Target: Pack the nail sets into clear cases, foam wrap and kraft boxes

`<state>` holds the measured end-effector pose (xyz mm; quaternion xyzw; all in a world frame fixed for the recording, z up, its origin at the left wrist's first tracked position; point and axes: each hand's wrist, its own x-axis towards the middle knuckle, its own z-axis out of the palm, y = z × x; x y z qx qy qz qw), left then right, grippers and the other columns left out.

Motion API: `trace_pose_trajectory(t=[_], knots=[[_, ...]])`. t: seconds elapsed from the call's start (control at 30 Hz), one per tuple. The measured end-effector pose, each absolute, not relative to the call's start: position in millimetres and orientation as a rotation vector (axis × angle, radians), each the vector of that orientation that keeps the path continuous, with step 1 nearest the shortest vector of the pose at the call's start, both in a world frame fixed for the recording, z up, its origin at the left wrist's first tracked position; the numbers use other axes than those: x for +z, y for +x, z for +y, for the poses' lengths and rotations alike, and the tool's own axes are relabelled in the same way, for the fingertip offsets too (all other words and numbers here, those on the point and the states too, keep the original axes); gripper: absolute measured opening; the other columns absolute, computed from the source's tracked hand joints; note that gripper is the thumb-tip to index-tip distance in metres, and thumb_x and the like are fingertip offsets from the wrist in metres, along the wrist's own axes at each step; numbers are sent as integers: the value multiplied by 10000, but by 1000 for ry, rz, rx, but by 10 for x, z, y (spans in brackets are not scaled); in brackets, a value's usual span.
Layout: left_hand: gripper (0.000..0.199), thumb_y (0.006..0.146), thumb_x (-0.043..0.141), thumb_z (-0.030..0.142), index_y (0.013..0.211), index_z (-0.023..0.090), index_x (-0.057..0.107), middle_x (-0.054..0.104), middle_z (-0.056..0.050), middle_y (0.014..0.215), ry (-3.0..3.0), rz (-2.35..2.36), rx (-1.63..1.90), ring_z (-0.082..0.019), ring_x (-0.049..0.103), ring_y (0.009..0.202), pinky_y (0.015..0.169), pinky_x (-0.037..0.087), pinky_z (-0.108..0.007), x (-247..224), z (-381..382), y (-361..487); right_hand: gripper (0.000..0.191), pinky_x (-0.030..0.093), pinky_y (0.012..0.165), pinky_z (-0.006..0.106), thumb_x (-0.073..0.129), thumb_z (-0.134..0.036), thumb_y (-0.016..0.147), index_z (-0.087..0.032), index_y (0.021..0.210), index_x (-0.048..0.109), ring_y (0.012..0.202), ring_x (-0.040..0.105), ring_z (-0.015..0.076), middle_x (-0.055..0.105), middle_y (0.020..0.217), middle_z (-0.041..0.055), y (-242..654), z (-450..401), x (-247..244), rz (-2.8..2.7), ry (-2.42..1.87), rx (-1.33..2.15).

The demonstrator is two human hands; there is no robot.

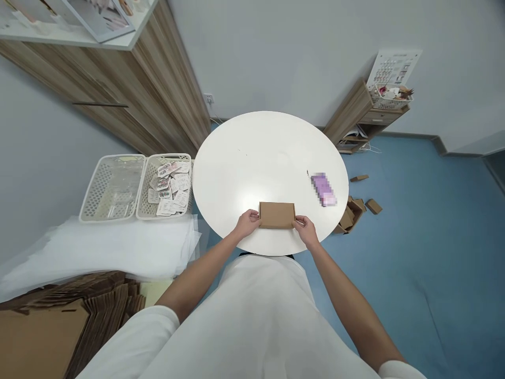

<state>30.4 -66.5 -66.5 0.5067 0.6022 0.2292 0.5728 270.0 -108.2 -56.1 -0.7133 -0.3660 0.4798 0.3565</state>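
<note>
A small brown cardboard box [277, 215] with its lid closed lies flat near the front edge of the round white table [260, 158]. My left hand [248, 222] grips its left end, fingers bent against the side. At the opposite end my right hand [306, 230] holds the right side, thumb and fingers on the front corner. The box's underside is hidden. To the right on the table lies a purple, pixelated item [323, 189] that I cannot make out.
Left of the table stand two white baskets, one with clear plastic packs [126, 184], one with printed cards [171, 187]. White sheets [118, 247] and flattened cardboard [43, 337] lie nearer. Small boxes [374, 206] and an open carton [349, 217] sit on the blue floor.
</note>
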Motion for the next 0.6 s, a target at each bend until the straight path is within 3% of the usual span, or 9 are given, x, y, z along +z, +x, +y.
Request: trace_pose_trajectory(t=[0.27,0.6], knots=[[601,676,611,434,1180,175,412,570,-79,1039,1358,1533,346,-141,598,735,689,458,-273,-751,-756,415,483,444,718,311,534,-420,685,-194,1110,499,788,590,161,591,1034,70,2801,-1053,-614,-1146,-2127,1168],[599,663,619,358,1202,198,412,574,-55,991,1455,1596,319,-135,573,707,677,456,-266,-673,-743,546,503,414,687,282,531,-325,707,-241,1189,417,875,558,179,598,1022,26,2809,-897,-576,-1479,-2193,1189]])
